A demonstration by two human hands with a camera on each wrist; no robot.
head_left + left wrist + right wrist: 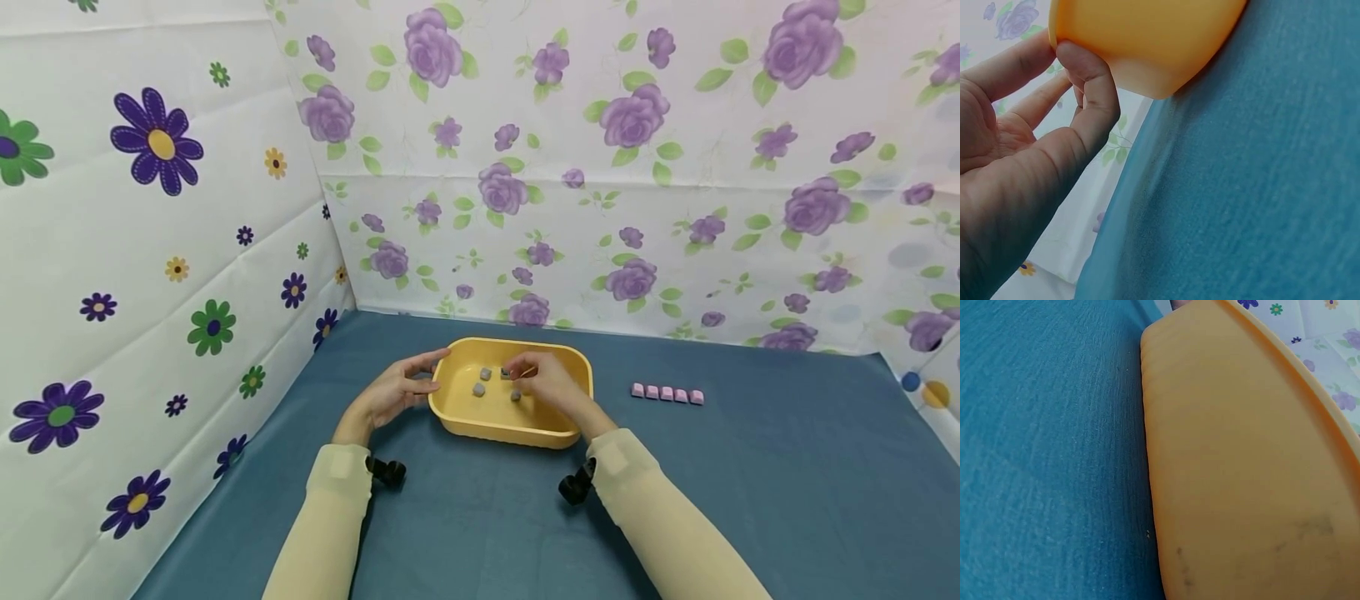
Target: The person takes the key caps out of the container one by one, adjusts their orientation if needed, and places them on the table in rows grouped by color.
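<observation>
In the head view a yellow plastic basin [480, 429] stands on the blue cloth, with several small grey keycap-like blocks [478, 389] on its floor. My left hand [390, 392] holds the basin's left rim; the left wrist view shows thumb and a finger pinching the rim [1052, 25]. Over the right side of the basin, my right hand [551, 383] reaches down with bent fingers. One grey block [505, 373] lies right at its fingertips, partly covered; whether it is gripped is unclear. The right wrist view shows only the basin's outer wall [1229, 456], not the right hand's fingers.
To the right of the basin, several pink keycap-like blocks [667, 393] stand in a straight row on the blue cloth [787, 483]. Flowered sheets [465, 108] hang behind and at the left side [150, 275]. A black wrist camera [576, 486] sits under the right sleeve.
</observation>
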